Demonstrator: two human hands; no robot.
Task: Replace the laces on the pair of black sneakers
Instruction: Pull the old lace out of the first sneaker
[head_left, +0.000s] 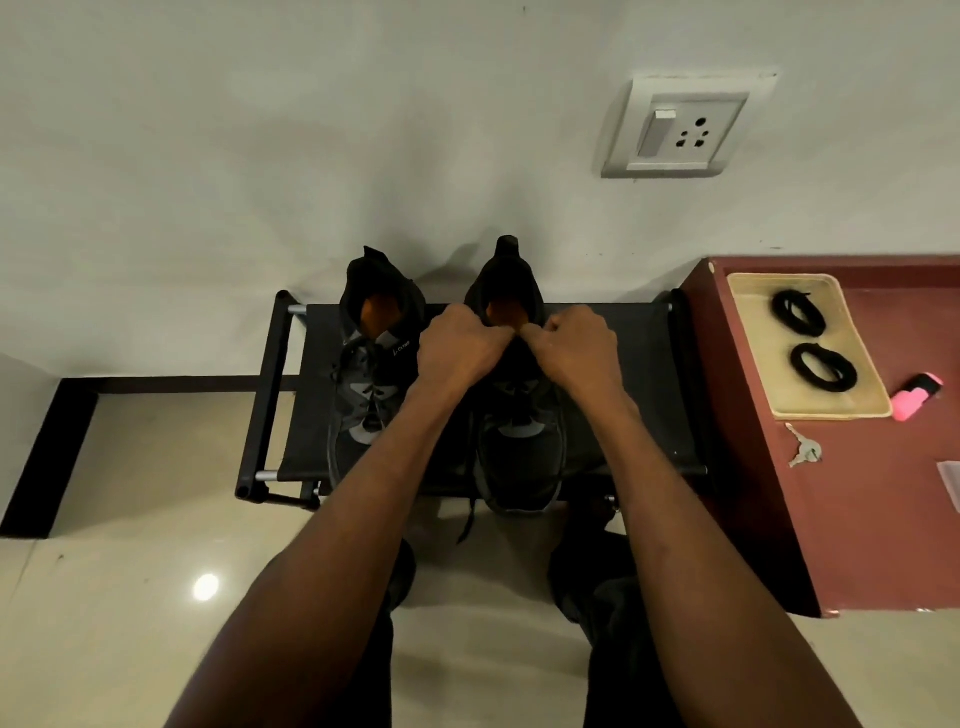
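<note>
Head view, looking down. Two black mesh sneakers with orange insoles stand side by side on a low black fabric-topped shoe rack (644, 364) at frame centre, toes toward the viewer and heels against the wall. The left sneaker (371, 374) is untouched, its lace still threaded. Both hands work at the throat of the right sneaker (519, 447): the left hand (460, 345) and the right hand (574, 345) are clenched with knuckles up, their fingertips meeting near the top eyelets. Each appears to pinch part of the old lace or tongue; exactly what is held is hidden beneath the fingers. One loose black lace end (467, 519) dangles off the rack's front edge below the toe.

The shoe's long axis runs away from the viewer, so the lacing extends from the grip toward the viewer, equally reachable by both hands. The replacement pair, two coiled black laces (810, 338), lies on a beige rectangular tray (862, 410) atop a maroon cabinet (857, 519) at frame right, nearer the right hand.
</note>
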